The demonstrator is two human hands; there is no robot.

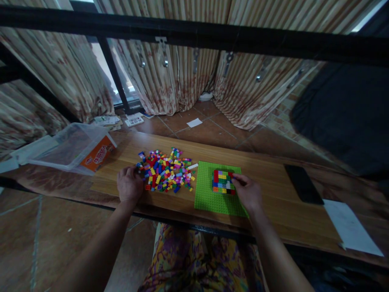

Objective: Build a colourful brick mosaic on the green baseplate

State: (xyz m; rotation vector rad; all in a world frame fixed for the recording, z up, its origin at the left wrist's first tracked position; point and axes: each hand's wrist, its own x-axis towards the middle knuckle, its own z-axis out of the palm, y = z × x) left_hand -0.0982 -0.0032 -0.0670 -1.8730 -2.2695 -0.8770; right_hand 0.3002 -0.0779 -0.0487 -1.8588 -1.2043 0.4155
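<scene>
A bright green studded baseplate [206, 198] lies on the wooden board in front of me. On it stands a low, squarish build of coloured toy bricks [223, 182], with rows of red, yellow, blue, white and green. My right hand [248, 191] is at the build's right edge, thumb and fingers pinched at its upper right corner on what looks like a small brick, mostly covered by the fingertips. Left of the plate spreads a pile of loose toy bricks [168, 170]. My left hand [130, 184] rests at the pile's left edge with fingers curled; whatever they hold is hidden.
A clear plastic bin [75, 142] with an orange label lies at the left end of the board [267, 182]. On the right are a black phone [304, 184] and a white paper sheet [352, 227]. A dark metal bar [194, 34] crosses above, before striped curtains.
</scene>
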